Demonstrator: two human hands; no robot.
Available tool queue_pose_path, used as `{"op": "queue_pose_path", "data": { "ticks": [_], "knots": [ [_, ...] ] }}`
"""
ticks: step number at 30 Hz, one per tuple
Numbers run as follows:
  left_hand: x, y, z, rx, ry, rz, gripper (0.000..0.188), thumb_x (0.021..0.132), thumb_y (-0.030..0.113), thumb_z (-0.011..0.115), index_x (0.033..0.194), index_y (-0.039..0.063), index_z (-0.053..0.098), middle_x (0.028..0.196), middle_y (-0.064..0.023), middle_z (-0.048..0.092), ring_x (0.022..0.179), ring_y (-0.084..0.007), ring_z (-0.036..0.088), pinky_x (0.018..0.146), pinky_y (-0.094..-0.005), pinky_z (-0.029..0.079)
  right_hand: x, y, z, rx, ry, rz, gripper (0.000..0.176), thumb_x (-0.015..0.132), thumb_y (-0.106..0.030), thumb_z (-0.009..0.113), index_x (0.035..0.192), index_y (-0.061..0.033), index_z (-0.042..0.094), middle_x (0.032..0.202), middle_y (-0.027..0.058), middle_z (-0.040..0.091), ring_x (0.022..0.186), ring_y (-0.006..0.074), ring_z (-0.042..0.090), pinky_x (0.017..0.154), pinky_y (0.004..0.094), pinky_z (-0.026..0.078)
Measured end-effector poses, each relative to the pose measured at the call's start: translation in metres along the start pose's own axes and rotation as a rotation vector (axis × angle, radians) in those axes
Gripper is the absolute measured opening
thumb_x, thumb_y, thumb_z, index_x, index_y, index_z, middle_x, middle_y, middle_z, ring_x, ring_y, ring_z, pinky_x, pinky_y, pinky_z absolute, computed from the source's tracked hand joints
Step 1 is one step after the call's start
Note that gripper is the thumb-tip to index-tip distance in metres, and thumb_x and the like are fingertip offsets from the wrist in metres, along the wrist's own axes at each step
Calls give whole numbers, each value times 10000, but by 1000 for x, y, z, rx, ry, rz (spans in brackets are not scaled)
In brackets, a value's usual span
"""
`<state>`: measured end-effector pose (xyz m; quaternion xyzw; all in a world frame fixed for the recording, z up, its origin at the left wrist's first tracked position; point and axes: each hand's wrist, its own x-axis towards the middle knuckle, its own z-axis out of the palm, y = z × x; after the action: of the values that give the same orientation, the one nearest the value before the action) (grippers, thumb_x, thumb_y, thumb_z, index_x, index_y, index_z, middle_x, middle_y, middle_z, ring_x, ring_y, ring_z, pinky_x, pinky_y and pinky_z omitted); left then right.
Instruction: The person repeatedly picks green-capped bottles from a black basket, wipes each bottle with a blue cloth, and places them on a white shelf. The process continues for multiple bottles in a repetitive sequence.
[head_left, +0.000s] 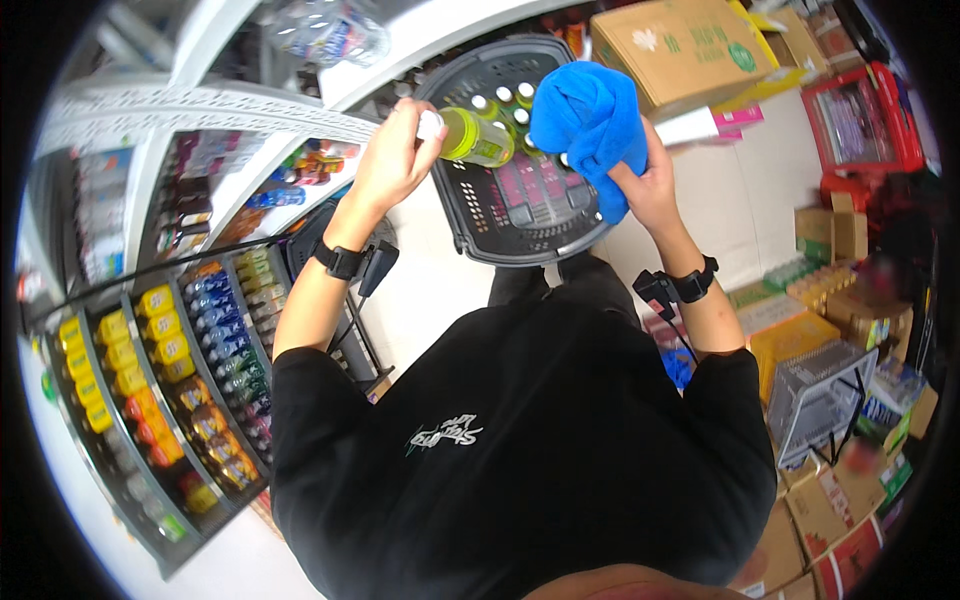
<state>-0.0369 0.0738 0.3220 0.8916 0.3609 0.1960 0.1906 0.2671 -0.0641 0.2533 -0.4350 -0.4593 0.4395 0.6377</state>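
Note:
By its white cap, my left hand (405, 154) grips a bottle of yellow-green drink (476, 139), tilted over the left part of a dark plastic shopping basket (517, 244). A bunched blue cloth (589, 112) is in my right hand (651, 180), above the basket's right side. Several white-capped green bottles (504, 96) stand in the far part of the basket, some partly hidden by the cloth. Its nearer part shows a perforated bottom, with pink and grey patches visible there.
White shelving (225, 109) with bottled drinks rises at the left. Below it is a rack of drinks (172, 375) in rows. Cardboard boxes (682, 49) are at the upper right. A grey crate (814, 397) and more cartons line the right side. Pale floor tiles (720, 195) show between.

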Motion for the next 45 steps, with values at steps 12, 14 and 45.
{"op": "queue_pose_path", "data": {
  "ticks": [12, 14, 45],
  "knots": [
    [6, 127, -130, -142, 559, 79, 101, 948, 84, 593, 997, 0, 566, 887, -95, 606, 792, -192, 607, 727, -324, 499, 73, -92, 103, -94, -459, -372, 926, 715, -177, 897, 1490, -30, 412, 1436, 186, 515, 1312, 305, 534, 1093, 418, 436],
    [1, 134, -138, -112, 533, 158, 125, 903, 92, 633, 965, 0, 576, 880, -120, 602, 784, -246, 620, 725, -349, 503, 73, -81, 103, 26, -591, -188, 1036, 698, -190, 914, 1532, -47, 316, 1457, 156, 499, 1324, 255, 514, 1125, 414, 413],
    [128, -113, -258, -667, 672, 69, 694, 790, 242, 829, 1288, -54, 446, 1128, -181, 675, 1041, -220, 659, 947, -357, 520, 388, -215, 289, -727, -237, -672, 575, 865, -228, 790, 1335, 3, 550, 1257, 180, 685, 1125, 276, 679, 972, 385, 518]
  ]
}}
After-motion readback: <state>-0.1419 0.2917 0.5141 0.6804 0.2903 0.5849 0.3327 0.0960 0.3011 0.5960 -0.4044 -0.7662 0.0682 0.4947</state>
